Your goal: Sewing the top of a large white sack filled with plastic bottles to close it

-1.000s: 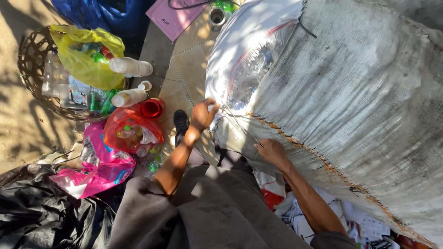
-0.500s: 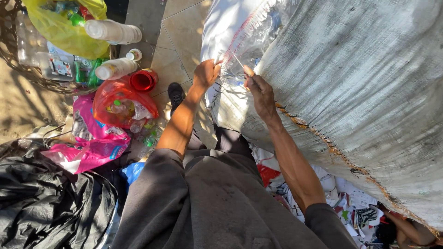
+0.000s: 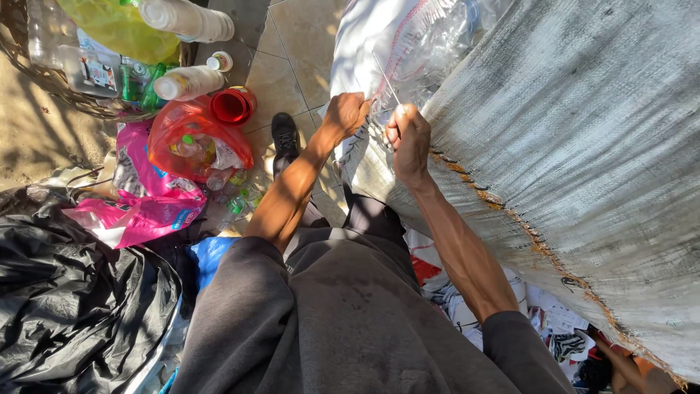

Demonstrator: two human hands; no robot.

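Left hand [image 3: 344, 115] clenched on the edge of the big woven sack [image 3: 583, 160]; right hand [image 3: 408, 135] just beside it, pinched shut around a thin needle [image 3: 386, 79] jutting up from the seam.

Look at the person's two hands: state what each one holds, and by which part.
The right hand pinches a thin, pale needle-like rod at its lower end. The left hand grips the edge of the big grey woven plastic sack beside its stitched seam.

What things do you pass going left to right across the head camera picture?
Black plastic sheet → pink bag → red bag → black shoe → left hand → right hand → big woven sack.
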